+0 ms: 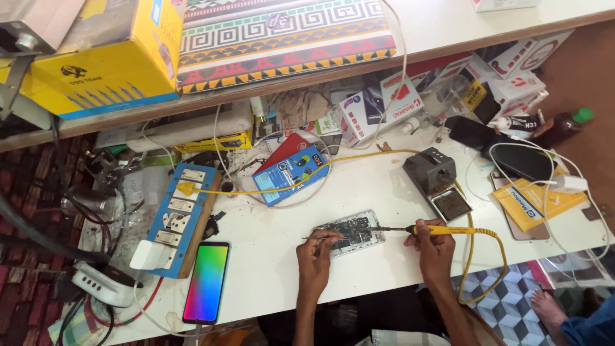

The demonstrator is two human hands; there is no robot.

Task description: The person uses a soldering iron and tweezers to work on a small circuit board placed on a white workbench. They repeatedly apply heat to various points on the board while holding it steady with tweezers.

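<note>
An opened phone with its circuit board bare (351, 232) lies on the white table (384, 198). My right hand (433, 247) grips a yellow-handled soldering iron (442, 230), its tip over the board. A yellow cord (477, 256) loops from the handle past the table's front edge. My left hand (315, 253) pinches thin metal tweezers (323, 238) that point at the board's left end.
A grey soldering-iron stand (437, 181) sits right of the board. A phone with a rainbow screen (206, 282) lies at the left by a blue switch board (177, 214). Boxes, cables and a dark phone (522, 160) crowd the back and right. Another person's foot (551, 309) shows at lower right.
</note>
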